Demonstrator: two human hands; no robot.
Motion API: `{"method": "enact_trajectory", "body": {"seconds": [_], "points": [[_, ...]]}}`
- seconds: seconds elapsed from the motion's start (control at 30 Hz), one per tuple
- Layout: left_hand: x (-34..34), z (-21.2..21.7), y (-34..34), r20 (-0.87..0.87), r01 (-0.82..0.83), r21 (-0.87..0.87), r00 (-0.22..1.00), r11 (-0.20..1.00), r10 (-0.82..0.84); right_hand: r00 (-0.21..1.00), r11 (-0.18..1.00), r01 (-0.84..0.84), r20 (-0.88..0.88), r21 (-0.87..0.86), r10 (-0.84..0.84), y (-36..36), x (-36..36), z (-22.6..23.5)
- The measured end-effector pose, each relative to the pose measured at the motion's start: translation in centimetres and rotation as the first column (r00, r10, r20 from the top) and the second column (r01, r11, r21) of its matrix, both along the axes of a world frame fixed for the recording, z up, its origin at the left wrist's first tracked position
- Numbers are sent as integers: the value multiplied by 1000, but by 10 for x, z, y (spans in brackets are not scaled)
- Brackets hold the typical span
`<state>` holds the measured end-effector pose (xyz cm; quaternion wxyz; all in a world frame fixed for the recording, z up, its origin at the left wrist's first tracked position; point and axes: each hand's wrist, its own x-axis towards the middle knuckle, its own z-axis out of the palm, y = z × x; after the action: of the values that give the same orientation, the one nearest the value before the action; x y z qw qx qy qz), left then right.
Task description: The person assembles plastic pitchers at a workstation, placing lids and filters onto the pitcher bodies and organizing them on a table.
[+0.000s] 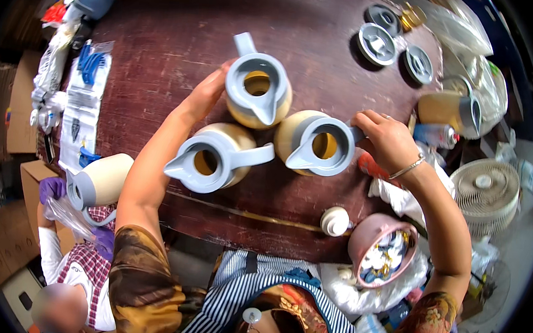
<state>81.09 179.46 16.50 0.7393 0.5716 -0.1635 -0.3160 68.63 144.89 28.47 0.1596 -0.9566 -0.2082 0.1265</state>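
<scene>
Nearest, at the lower edge of the dark red-brown surface (164,39), a pink tub (370,237) holding small printed pieces sits beside a white knob-shaped cap (335,221). At lower left a second person in purple gloves holds a cream jug with a grey collar (99,183).

Further in, three cream vacuum jugs with grey pouring collars stand close together, lids off. The near-left jug (217,156) stands free, its spout toward the left. The near-right jug (315,144) is held at its grey handle by the right hand (389,140), the grip pressed together around that handle. The far jug (258,91) has the left hand (204,94) laid against its side, fingers touching the cream wall; whether that grip closes around it cannot be told.

Beyond, at upper right, three grey round lids (376,43) lie flat, and another cream jug (449,111) lies on its side. Packets of blue parts (90,65) lie at the far left.
</scene>
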Motion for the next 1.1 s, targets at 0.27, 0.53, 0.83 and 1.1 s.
{"method": "enact_trajectory", "body": {"seconds": [0.27, 0.53, 0.83, 1.1], "points": [[-102, 5, 13, -151, -63, -95, 987, 993, 48, 1000, 997, -12, 19, -71, 13, 20, -88, 7], [-180, -10, 33, 36, -272, -42, 961, 961, 273, 995, 986, 102, 12, -132, -101, 34, -151, 7], [-253, 19, 72, 387, -688, -199, 599, 698, 701, 852, 963, 265, 480, -53, -208, 60, -224, 26], [-324, 109, 62, 992, -686, 0, 90, 728, 84, 996, 958, -83, 68, 274, 66, 128, -350, -28]]}}
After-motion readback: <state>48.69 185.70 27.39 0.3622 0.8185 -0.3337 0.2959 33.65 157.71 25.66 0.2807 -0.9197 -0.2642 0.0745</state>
